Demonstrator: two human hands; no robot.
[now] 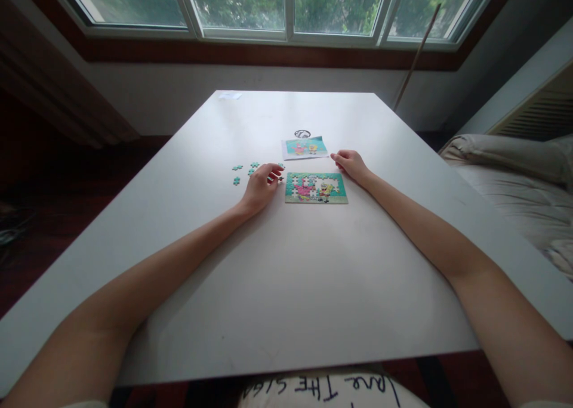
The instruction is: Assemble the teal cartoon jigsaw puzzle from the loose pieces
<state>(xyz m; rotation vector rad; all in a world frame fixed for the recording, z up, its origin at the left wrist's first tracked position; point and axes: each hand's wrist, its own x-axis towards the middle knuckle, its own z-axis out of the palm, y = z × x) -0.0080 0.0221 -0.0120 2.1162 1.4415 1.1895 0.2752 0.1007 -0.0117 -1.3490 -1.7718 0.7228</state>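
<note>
A partly filled jigsaw puzzle (295,200) lies in the middle of the white table, showing a pink figure and a yellow figure on a teal ground, with pale gaps between. Just left of it, my left hand (262,187) hovers low over loose pieces, fingers bent and apart; whether a fingertip touches one is unclear. Several loose teal puzzle pieces (237,181) lie beside and beyond that hand. My right hand (351,164) rests at the puzzle's upper right, closed, with anything inside its fingers hidden. Near its fingertips lies a printed picture sheet (305,148) with the same figures.
Behind the sheet is a small dark-rimmed round item (302,134). A pale scrap (230,96) lies at the far left corner of the white table (286,277). A stick (416,59) leans by the window, and a cushioned seat (505,187) stands right of the table.
</note>
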